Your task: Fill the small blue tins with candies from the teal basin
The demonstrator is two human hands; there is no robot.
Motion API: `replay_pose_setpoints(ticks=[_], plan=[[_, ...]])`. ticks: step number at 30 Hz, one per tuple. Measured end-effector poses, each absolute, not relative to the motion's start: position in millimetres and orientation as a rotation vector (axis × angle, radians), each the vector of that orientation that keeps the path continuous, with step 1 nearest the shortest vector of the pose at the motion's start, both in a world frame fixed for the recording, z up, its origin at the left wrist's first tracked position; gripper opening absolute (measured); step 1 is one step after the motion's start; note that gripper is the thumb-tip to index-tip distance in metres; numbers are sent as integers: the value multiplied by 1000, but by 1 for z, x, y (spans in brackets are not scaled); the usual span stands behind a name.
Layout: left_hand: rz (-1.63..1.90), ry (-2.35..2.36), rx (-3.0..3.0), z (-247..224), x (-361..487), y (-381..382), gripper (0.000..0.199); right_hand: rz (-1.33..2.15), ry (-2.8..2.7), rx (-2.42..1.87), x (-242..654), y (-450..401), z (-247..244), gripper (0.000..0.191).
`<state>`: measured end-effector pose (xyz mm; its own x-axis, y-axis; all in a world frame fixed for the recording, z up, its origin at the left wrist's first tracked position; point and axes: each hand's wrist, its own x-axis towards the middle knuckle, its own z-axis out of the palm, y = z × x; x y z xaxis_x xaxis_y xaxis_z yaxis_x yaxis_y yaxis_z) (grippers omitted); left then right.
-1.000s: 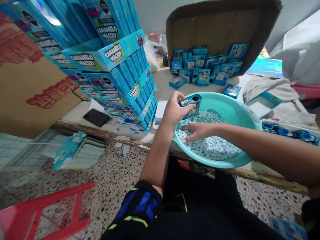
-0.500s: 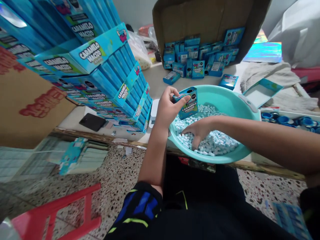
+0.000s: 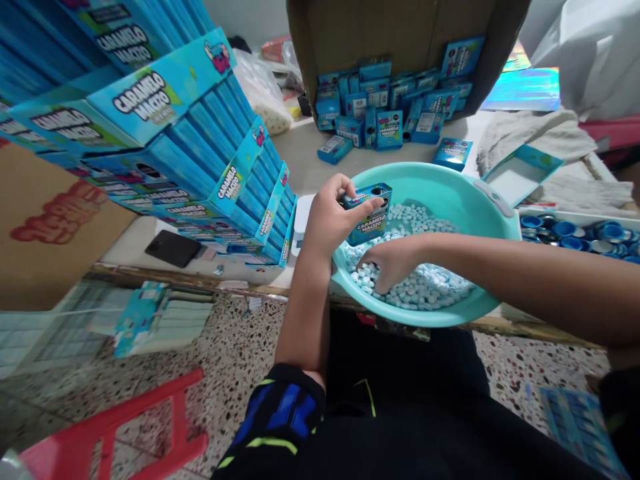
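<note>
Closest in, a black, blue and lime sleeve (image 3: 285,407) covers the upper left arm, and a red plastic frame (image 3: 145,398) stands on the speckled floor (image 3: 235,373). At the near edge of the counter (image 3: 300,150) sits a turquoise basin (image 3: 440,183), partly filled with small white and pale-blue pieces (image 3: 430,293). The right hand (image 3: 393,263) is dipped into them, its fingers curled down; whether it grasps any, I cannot tell, since the fingertips are buried. Just beyond it, the left hand (image 3: 330,210) grips a small blue box (image 3: 370,223) between thumb and fingers, tilted above the basin's left side, "Caramelo Macizo" printed on its front.

To the left, a dark phone (image 3: 173,248) lies beside a tall stack of filled display trays (image 3: 240,193). On the right, blue-topped items (image 3: 565,227) fill a narrow tray, and an open shallow box (image 3: 523,173) rests on a crumpled cloth (image 3: 545,130). Farther back, a brown carton (image 3: 415,40) holds a jumble of similar blue boxes (image 3: 389,129).
</note>
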<state>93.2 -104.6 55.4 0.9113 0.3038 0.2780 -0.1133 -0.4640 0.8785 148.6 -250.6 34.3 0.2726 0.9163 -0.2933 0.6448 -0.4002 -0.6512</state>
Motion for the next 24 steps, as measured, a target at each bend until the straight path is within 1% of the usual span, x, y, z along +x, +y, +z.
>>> replay_pose_setpoints(ticks=[2, 4, 10, 13, 20, 24], plan=[[504, 130, 2012, 54, 94, -104, 43, 1082, -1585, -2061, 153, -250, 36, 43], [532, 110, 2035, 53, 95, -104, 45, 1105, -1653, -2006, 160, -250, 41, 39], [613, 92, 2009, 44, 104, -99, 53, 921, -1529, -1888, 189, -268, 72, 21], [650, 120, 1981, 37, 109, -95, 51, 780, -1394, -1827, 198, -280, 86, 14], [492, 62, 2049, 39, 103, -98, 48, 688, -986, -1582, 195, -285, 90, 18], [286, -44, 2075, 49, 97, -100, 49, 550, -728, -1490, 199, -281, 88, 28]])
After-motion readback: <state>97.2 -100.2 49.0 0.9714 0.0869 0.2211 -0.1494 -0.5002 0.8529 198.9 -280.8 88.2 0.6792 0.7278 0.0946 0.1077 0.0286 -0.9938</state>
